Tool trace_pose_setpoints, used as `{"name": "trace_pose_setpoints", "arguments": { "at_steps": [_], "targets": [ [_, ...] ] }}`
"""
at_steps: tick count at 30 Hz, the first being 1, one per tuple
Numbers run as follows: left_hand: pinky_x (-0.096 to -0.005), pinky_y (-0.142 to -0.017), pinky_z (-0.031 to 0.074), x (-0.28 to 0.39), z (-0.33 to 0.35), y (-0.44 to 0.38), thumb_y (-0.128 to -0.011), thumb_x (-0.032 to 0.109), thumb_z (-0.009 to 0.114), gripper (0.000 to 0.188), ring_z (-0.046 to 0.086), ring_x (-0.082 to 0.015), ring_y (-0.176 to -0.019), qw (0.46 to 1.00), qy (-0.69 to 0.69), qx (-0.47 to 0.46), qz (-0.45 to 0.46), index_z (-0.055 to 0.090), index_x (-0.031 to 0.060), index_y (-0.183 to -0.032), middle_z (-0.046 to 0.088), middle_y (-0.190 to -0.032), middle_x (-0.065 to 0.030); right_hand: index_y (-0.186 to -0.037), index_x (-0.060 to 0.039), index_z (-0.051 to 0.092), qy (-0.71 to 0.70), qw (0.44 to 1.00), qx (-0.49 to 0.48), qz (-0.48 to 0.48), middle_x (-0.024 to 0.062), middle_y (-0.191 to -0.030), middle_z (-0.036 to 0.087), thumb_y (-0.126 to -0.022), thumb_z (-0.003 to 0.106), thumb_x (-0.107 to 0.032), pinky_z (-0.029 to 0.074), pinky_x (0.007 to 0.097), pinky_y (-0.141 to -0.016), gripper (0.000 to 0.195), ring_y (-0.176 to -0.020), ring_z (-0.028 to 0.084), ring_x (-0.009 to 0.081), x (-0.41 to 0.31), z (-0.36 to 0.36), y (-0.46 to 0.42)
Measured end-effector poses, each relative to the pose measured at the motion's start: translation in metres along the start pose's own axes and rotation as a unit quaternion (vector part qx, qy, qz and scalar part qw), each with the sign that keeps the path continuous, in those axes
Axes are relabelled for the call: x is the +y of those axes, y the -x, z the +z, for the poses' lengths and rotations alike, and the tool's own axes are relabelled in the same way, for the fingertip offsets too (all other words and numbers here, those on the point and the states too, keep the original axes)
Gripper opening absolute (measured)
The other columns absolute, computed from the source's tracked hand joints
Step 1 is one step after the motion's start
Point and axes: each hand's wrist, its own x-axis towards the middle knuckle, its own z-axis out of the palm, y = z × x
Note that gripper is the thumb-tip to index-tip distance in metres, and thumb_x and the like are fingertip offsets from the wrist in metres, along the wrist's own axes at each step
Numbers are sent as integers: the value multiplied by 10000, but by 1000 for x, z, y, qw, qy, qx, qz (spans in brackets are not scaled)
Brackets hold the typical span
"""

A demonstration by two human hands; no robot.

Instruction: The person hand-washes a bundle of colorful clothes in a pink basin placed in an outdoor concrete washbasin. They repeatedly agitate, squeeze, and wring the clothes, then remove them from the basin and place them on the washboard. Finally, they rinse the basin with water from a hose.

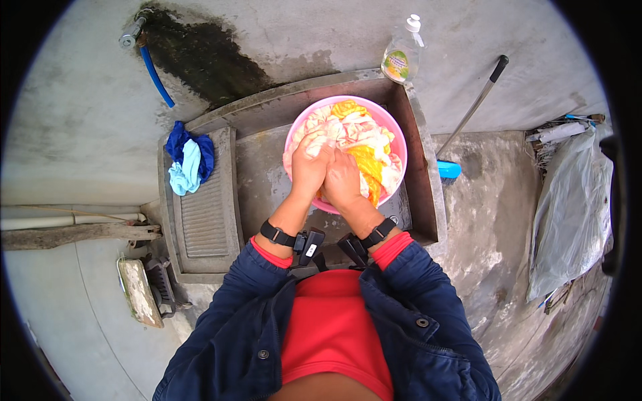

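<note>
A pink plastic basin (398, 143) sits in a concrete wash sink (273, 150). Wet cloth, pale pink and white (351, 130) with bright yellow parts (368, 163), fills the basin. My left hand (311, 163) and my right hand (342, 175) press together over the basin's near left side. Both have curled fingers and grip a bunched part of the pale cloth. White suds or pale fabric shows at the left fingers. Most of the gripped portion is hidden beneath the hands.
Dark blue and light blue cloths (190, 155) lie on the ridged washboard (208, 215). A clear pump bottle (400, 57) stands on the sink's back right corner. A tap (131, 34) with a blue hose (155, 77) hangs upper left. A long-handled brush (448, 169) leans right, beyond it plastic sheeting (569, 215).
</note>
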Motion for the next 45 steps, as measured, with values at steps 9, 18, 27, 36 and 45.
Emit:
{"name": "trace_pose_setpoints", "arguments": {
  "at_steps": [9, 18, 27, 36, 45],
  "targets": [
    [-293, -548, 440, 34, 31, -18, -1034, 443, 441, 441, 438, -140, -543, 954, 285, 43, -87, 443, 104, -752, 408, -610, -10, -1088, 28, 547, -177, 960, -45, 214, 285, -906, 662, -848, 641, -199, 497, 513, -760, 344, -906, 633, 461, 4, -20, -7],
    [-271, -428, 315, 39, 44, -35, -1028, 361, 472, 438, 337, -116, -444, 943, 267, -107, -166, 428, 136, -655, 371, -547, 9, -1091, -13, 620, -472, 867, -29, 158, 107, -922, 681, -911, 600, -195, 505, 359, -805, 257, -891, 648, 236, 25, -20, -7],
    [-304, -551, 462, 14, 36, -53, -1024, 302, 492, 315, 512, -153, -581, 876, 387, -200, -209, 536, 97, -790, 516, -659, -33, -1237, 2, 567, -610, 734, -215, 210, 118, -1163, 632, -788, 673, -75, 467, 331, -942, 467, -1092, 590, 212, 47, -44, -12],
    [-377, -797, 517, 11, -5, -36, -977, 162, 542, 209, 595, -235, -818, 887, 401, -149, -171, 553, 26, -1136, 604, -897, -87, -1435, 21, 337, -465, 845, -188, 187, 155, -1359, 485, -875, 715, -268, 357, 342, -1073, 735, -1274, 449, 231, 24, -67, -5],
    [-368, -873, 496, 12, -14, -20, -981, 135, 524, 162, 601, -219, -925, 886, 415, -130, -161, 560, 48, -1113, 619, -958, -88, -1291, 0, 495, -461, 871, -73, 151, 98, -1208, 573, -965, 616, -187, 442, 295, -959, 396, -1142, 534, 153, 29, -58, 11]
  ]
}}
